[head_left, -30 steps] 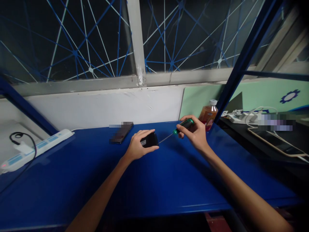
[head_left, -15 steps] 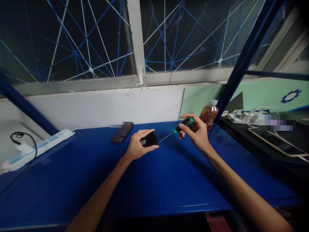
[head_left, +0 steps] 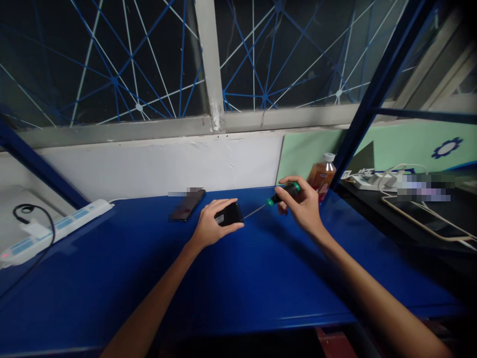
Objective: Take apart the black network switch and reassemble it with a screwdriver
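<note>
My left hand [head_left: 211, 224] grips a small black box-like device [head_left: 231, 214] between thumb and fingers, just over the blue table. A pale label shows on the device's near-left face; its exact kind is unclear. In my right hand [head_left: 303, 204] is a screwdriver [head_left: 274, 199] with a green and black handle, pinched between thumb and fingers. Its thin metal shaft slants down to the left, and the tip meets the right end of the device. Whether a screw sits there is too small to see.
A dark phone [head_left: 190, 205] lies behind my left hand. On the left is a white power strip [head_left: 59, 231] with a black cable. A drink bottle [head_left: 322, 176] stands behind my right hand. Another phone [head_left: 425, 219] and cables lie on the black surface at right, beyond the blue table [head_left: 238, 283].
My right fingers have shifted slightly around the screwdriver handle, which appears turned a little. The tip stays at the device's end, and my left hand keeps its hold.
</note>
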A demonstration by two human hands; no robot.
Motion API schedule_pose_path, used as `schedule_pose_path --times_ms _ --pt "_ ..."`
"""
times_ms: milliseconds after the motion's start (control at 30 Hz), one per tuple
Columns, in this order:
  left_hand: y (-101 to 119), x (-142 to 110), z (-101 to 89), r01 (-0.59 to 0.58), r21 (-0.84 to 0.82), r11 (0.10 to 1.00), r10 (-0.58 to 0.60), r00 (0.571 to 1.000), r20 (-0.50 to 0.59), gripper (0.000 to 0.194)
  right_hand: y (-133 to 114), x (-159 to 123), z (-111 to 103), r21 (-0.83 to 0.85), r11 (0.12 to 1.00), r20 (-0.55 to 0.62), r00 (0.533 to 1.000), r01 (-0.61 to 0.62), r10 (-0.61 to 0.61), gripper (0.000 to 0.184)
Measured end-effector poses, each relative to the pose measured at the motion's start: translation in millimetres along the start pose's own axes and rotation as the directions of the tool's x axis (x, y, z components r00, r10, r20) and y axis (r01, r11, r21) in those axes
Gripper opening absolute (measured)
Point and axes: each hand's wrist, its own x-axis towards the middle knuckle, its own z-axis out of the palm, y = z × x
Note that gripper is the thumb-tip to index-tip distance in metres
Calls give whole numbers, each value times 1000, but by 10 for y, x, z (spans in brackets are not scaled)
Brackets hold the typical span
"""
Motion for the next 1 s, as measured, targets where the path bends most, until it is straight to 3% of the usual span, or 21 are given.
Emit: schedule_pose_path --times_ms 233,500,733,900,1000 --pt "-2 -2 7 -4 4 1000 4 1000 2 56 -53 -2 8 195 980 162 987 -31 -1 32" --pt "21 -6 13 -4 5 1000 4 1000 27 56 -20 -10 51 -10 1000 -32 999 13 -13 31" --pt "39 -7 9 -7 -5 1000 7 1000 25 55 -26 9 8 119 993 75 997 9 -18 29" --pt "48 -8 10 -10 -5 1000 10 1000 13 55 -50 -11 32 -34 999 -48 999 14 -16 29" --pt "42 -10 8 -6 6 1000 6 1000 9 55 -57 -23 40 -45 999 -54 998 18 -21 26"
